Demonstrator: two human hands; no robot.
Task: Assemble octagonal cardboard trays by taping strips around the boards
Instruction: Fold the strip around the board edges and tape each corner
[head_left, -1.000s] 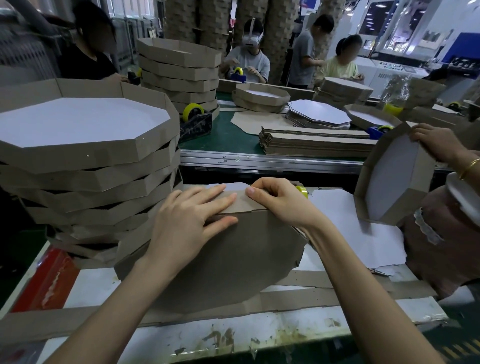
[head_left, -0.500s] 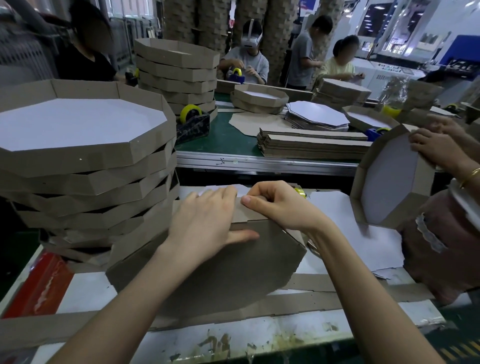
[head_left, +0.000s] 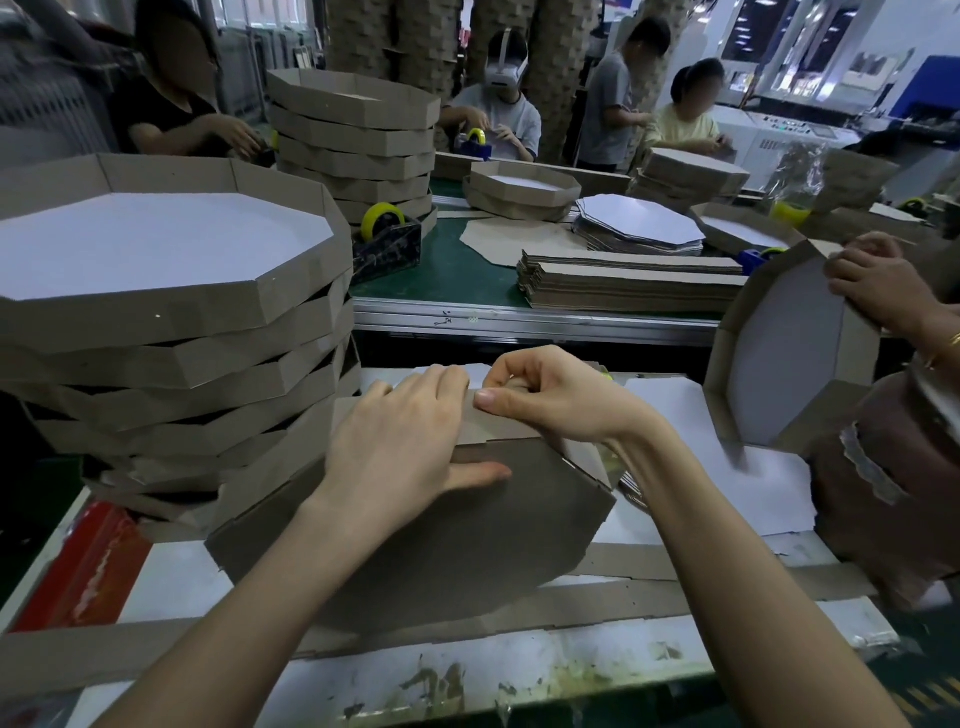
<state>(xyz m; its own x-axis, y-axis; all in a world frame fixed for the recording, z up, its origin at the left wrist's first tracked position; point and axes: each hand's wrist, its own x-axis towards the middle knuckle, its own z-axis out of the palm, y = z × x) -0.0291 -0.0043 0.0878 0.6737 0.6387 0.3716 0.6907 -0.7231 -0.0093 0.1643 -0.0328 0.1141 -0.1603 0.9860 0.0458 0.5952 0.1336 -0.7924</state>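
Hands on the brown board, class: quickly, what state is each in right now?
Left hand: open, flat, pressing the cardboard strip onto the octagonal board.
Right hand: closed, pinching that strip's top edge.

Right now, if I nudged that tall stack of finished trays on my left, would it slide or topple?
The stack of trays would probably lean or shed its top trays: they sit skewed, edges out of line. Being thin cardboard, it likely shifts with little force. The board pressed against its base may brace it somewhat.
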